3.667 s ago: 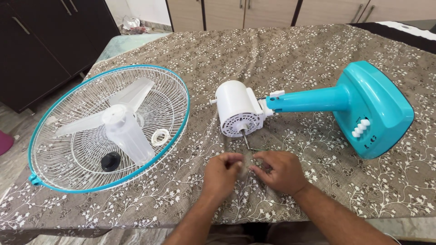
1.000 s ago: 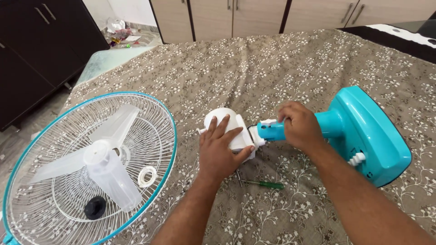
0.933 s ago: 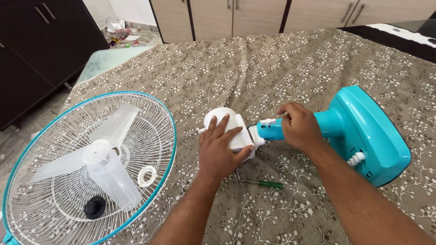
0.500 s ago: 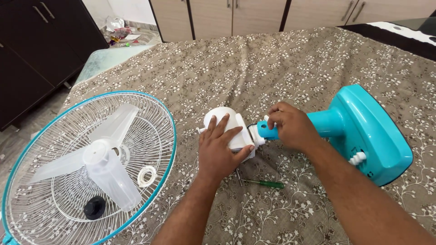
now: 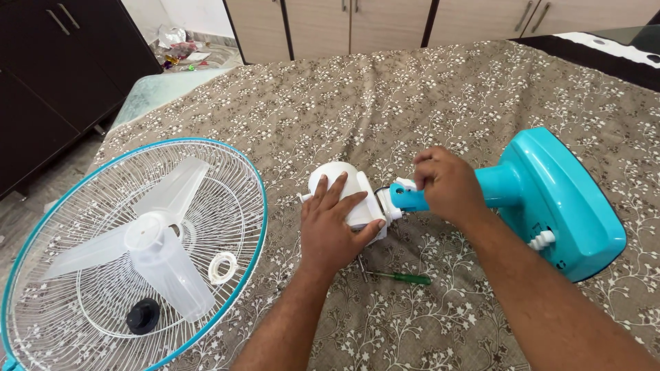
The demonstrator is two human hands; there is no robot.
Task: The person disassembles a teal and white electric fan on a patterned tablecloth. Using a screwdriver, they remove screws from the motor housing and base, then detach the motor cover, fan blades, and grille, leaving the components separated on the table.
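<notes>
Meanwhile the left hand stays flat on the white round plastic fan motor; the right hand, fingers curled, has shifted slightly along the teal plastic neck, mid-bedspread.

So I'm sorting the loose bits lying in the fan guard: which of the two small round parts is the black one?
The black cap, nearest the camera at the guard's lower edge. The white ring lies farther right, beside the clear blade.

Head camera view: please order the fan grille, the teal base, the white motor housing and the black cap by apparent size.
1. fan grille
2. teal base
3. white motor housing, partly covered by the left hand
4. black cap
</notes>
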